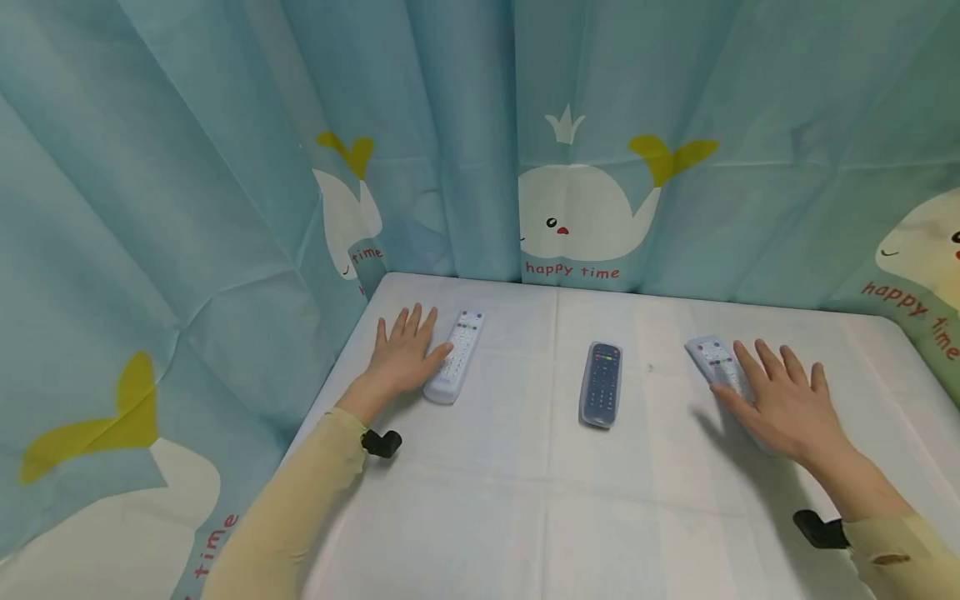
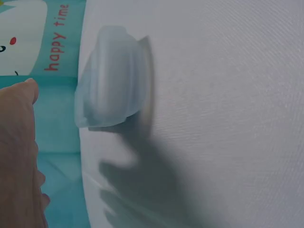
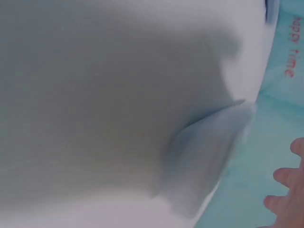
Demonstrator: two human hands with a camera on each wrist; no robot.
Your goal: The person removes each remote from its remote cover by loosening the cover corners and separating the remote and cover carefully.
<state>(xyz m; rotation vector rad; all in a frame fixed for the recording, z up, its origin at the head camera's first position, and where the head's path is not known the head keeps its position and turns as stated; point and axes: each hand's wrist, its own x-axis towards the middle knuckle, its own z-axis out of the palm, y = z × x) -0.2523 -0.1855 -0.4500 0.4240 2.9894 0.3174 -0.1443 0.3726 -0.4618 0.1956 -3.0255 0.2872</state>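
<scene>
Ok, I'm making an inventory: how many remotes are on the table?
3: a white remote by the left hand, a dark remote between the hands, and another white remote partly hidden by the right hand.

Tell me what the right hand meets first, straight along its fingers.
Probably the curtain beyond the table. The right hand seems to hover above the right remote, though its height is unclear.

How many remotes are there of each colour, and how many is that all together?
White: 2 (the left remote and the right remote)
Dark blue-grey: 1 (the middle remote)
Total: 3 remotes
</scene>
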